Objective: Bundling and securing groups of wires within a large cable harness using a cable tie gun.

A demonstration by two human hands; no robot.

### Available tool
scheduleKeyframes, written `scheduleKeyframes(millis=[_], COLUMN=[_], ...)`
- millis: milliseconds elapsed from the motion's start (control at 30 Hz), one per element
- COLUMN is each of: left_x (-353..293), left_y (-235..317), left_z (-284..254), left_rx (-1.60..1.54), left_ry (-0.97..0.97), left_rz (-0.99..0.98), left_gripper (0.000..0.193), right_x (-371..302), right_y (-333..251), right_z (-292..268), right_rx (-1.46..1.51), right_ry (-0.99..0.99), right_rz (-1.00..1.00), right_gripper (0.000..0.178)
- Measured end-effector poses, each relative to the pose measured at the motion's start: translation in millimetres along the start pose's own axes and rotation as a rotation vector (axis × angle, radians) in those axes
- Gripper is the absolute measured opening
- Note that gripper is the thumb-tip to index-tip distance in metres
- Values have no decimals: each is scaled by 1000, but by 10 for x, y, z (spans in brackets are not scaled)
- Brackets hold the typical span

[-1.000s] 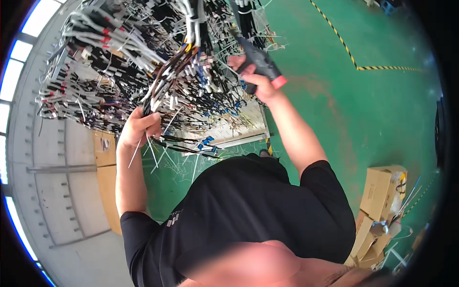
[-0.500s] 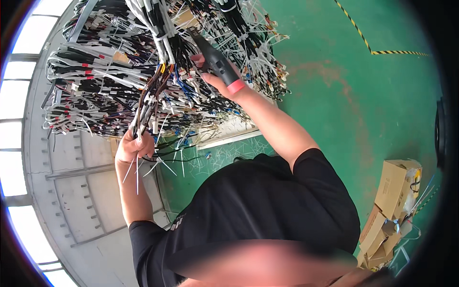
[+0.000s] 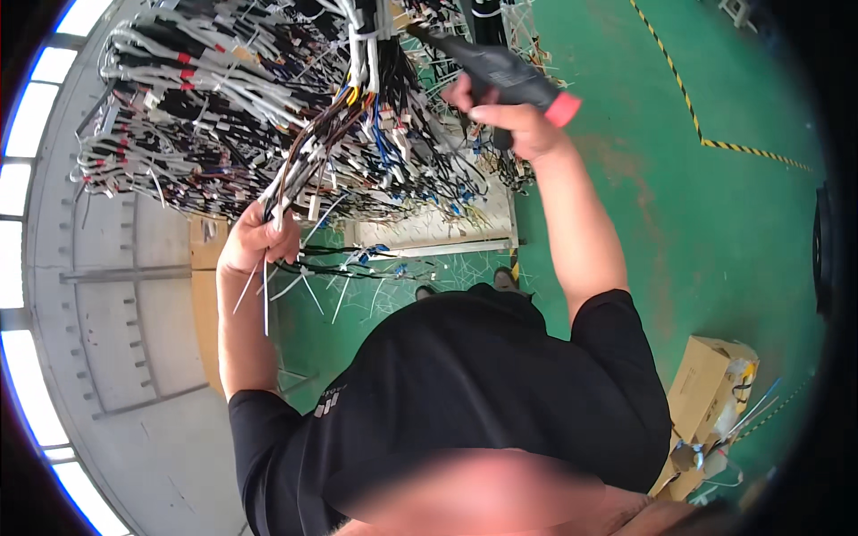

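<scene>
My left hand (image 3: 257, 243) is closed around the lower end of a wire harness (image 3: 308, 156), whose brown, black and white wires run up to a thick hanging bundle. Thin white cable ties (image 3: 265, 304) stick out below that fist, their tails loose. Up on the right, my right hand (image 3: 529, 130) grips a black cable tie gun (image 3: 505, 73) with a red rear end. Its narrow nose points left toward the hanging bundle and appears apart from the wires my left hand holds.
Many wire harnesses (image 3: 214, 80) hang densely ahead and to the left. Below them is a pale board (image 3: 438, 230), with cut tie ends scattered on the green floor. Cardboard boxes (image 3: 706, 384) stand at the lower right. Yellow-black tape (image 3: 675, 76) marks the floor.
My right hand has swung right with the cable tie gun, away from the bundle. My left hand keeps hold of the harness. The view has shifted, and my feet now show.
</scene>
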State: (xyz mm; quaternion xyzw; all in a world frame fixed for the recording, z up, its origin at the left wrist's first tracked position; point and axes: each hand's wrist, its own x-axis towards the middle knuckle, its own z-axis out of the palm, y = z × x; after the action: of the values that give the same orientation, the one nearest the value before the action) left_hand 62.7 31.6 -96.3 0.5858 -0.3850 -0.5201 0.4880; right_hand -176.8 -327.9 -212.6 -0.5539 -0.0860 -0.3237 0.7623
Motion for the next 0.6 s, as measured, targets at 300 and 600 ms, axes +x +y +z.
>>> scheduleKeyframes(millis=[300, 600], left_x=[48, 31], left_y=[-159, -147], left_z=[-73, 48], left_rx=[-138, -164], left_ry=[-98, -80], left_rz=[47, 42], left_gripper=[33, 34], right_x=[-113, -405], right_y=[428, 1546], right_z=[-122, 48], right_rx=[-256, -108], right_ry=[-46, 208], right_rz=[-35, 94], right_gripper=[41, 47])
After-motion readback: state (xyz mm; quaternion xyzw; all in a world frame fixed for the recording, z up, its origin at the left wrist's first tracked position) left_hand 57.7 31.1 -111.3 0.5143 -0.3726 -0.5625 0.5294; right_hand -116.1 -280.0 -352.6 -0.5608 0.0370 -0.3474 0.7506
